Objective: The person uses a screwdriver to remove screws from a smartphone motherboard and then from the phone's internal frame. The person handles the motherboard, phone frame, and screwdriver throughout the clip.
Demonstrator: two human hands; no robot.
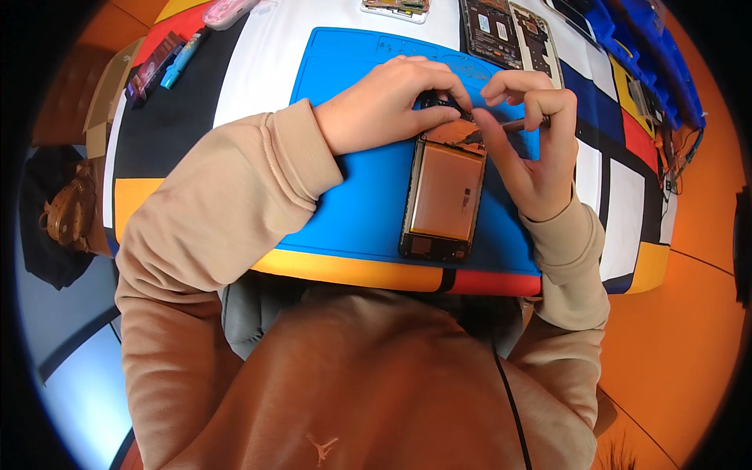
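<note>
1. Opened phone (441,205) lies on the blue mat (352,219) upon the counter (258,63), just right of the mat's middle; its long silvery battery (446,176) faces up, and its top end leans slightly toward 1 o'clock.
2. Left hand (384,106) reaches in from 10 o'clock; thumb and forefinger meet near the phone's dark top end; whether that grip pinches anything I cannot tell.
3. Right hand (554,171) sits at 2 o'clock of the phone; its grip is closed on a slim dark tool (513,125), which points toward 9 o'clock; the tool's tip is hard to make out.
4. Around the phone: another opened phone (492,33) at 1 o'clock; blue bins (654,59) at 2 o'clock; a light-blue marker (182,61) at 10 o'clock.
</note>
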